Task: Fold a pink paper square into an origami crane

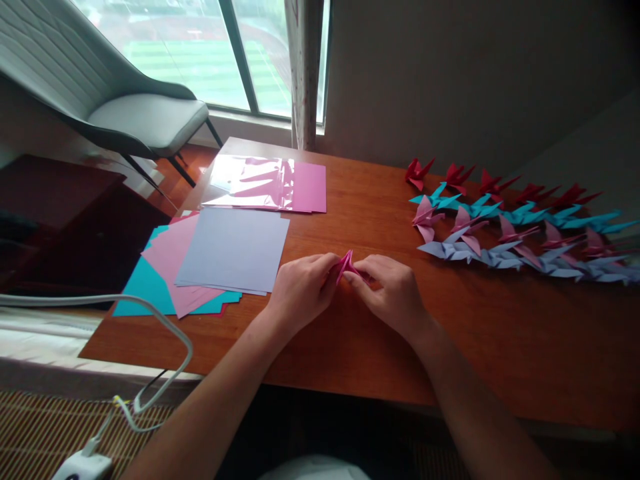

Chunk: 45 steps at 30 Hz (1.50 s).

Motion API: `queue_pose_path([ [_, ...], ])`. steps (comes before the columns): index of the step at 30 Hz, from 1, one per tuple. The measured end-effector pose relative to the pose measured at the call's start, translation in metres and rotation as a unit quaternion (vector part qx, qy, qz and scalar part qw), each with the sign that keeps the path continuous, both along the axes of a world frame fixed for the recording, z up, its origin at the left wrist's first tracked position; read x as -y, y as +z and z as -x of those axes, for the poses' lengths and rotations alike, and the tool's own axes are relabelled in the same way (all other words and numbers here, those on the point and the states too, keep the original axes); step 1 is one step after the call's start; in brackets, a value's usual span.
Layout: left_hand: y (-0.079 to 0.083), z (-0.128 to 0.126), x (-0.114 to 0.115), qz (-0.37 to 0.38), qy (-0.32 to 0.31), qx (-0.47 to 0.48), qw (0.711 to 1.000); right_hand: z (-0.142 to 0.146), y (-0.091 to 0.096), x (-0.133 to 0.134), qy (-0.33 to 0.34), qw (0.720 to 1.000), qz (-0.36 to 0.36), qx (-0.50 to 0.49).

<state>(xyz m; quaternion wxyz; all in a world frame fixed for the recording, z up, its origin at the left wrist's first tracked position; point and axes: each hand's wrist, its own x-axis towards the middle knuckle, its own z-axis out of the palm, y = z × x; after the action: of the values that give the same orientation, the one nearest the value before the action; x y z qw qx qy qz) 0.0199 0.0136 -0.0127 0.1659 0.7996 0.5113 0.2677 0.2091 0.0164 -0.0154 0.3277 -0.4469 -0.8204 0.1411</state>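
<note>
Between my two hands is a small folded piece of magenta origami paper (347,265), its peak pointing up and away from me. My left hand (309,283) pinches its left side with the fingers closed. On the other side, my right hand (389,287) grips the right edge between thumb and fingers. Both hands are just above the wooden table (340,347). My fingers cover much of the paper's lower part, so the exact fold is hidden. Pale blue paper sheets (235,247) lie just left of my left hand.
Pink sheets (167,250) and turquoise sheets (140,287) fan out at the left. Behind them is a clear plastic packet (250,183) with magenta paper (310,187). Rows of folded paper cranes (480,207) stand at the right. A white cable (170,327) loops near the table's left edge.
</note>
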Motion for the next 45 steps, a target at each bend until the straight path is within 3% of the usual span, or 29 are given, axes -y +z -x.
queue_pose_path([
  [4, 0.000, 0.000, 0.000, -0.007, 0.003, -0.009, 1.000, 0.000, 0.001, 0.000, -0.013, 1.000, 0.006, -0.018],
  [13, 0.000, 0.001, 0.000, -0.018, 0.018, -0.004, 1.000, 0.003, 0.003, -0.001, 0.049, 0.996, 0.056, -0.058],
  [21, -0.002, 0.001, 0.000, -0.015, 0.028, 0.016, 0.999, 0.001, 0.003, -0.003, -0.051, 0.997, 0.037, -0.047],
  [27, -0.002, 0.002, 0.000, -0.005, 0.023, 0.015, 1.000, 0.001, 0.005, -0.002, 0.009, 0.994, 0.065, -0.088],
  [32, -0.002, 0.002, -0.001, 0.024, 0.019, 0.056, 0.998, 0.001, 0.002, -0.005, -0.024, 0.993, 0.088, -0.075],
  [39, 0.003, 0.002, -0.002, 0.072, -0.012, 0.090, 0.993, 0.003, 0.003, -0.004, -0.002, 0.982, 0.145, -0.122],
  [42, 0.009, 0.004, -0.003, 0.173, -0.036, 0.235, 0.956, 0.001, 0.006, -0.004, 0.003, 0.946, 0.240, -0.219],
  [45, 0.015, 0.007, -0.004, 0.285, -0.046, 0.401, 0.870, -0.003, 0.009, -0.006, 0.033, 0.869, 0.350, -0.347],
])
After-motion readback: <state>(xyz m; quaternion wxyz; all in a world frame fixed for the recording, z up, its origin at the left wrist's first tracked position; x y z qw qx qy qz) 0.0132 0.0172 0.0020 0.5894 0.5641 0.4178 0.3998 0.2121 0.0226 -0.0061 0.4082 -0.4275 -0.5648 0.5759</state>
